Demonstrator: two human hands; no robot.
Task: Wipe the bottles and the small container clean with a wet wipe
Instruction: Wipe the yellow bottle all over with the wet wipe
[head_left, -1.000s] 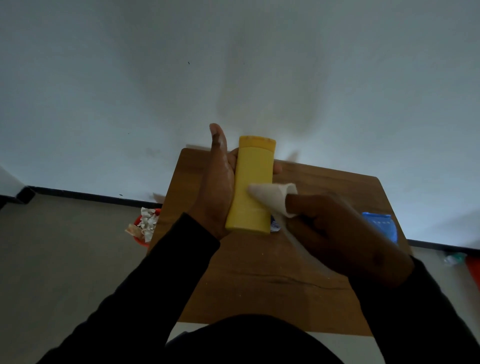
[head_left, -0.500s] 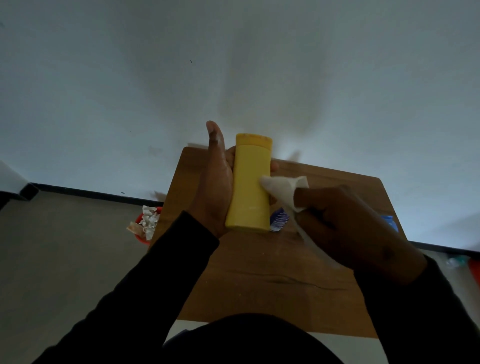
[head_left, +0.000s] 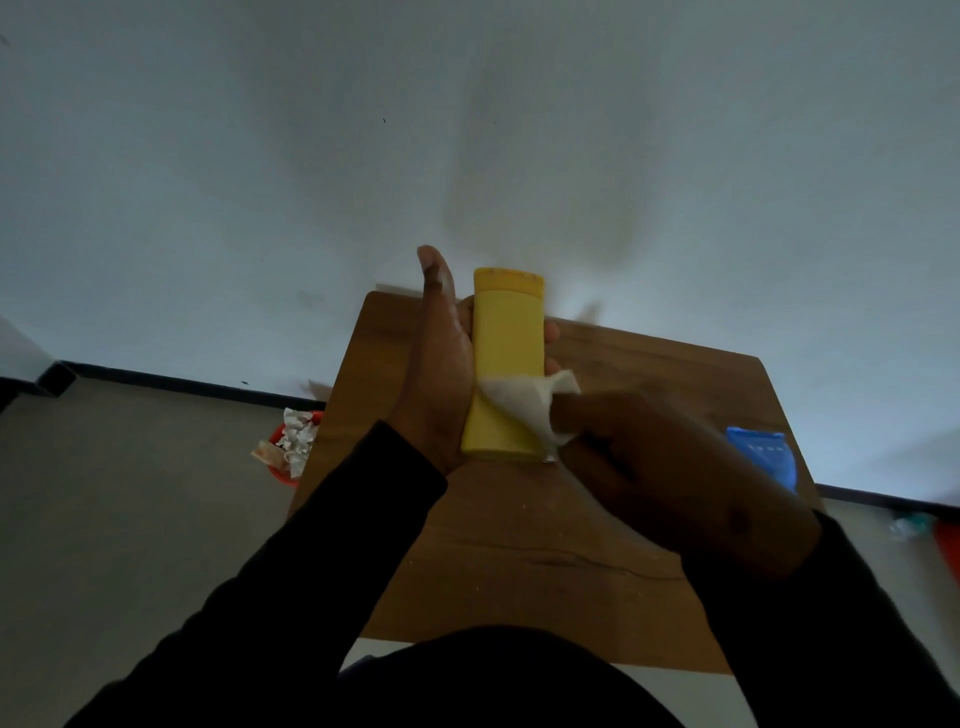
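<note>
Nearest the camera, two dark long sleeves (head_left: 291, 587) reach forward over a small brown wooden table (head_left: 519, 545). The right hand (head_left: 670, 467) pinches a crumpled white wet wipe (head_left: 524, 408) in its curled fingers and presses it against the lower front of a tall flat yellow plastic bottle (head_left: 506, 358). The left hand (head_left: 441, 369) holds that bottle upright above the table's middle, palm against its left side, thumb pointing straight up, and fingertips (head_left: 550, 330) wrapping round to show at its right edge. A blue packet (head_left: 763, 457) lies on the table's right side, partly hidden by the right wrist. Left of the table, on the grey floor, a red bin (head_left: 291, 452) holds crumpled white paper. A pale wall rises beyond.
</note>
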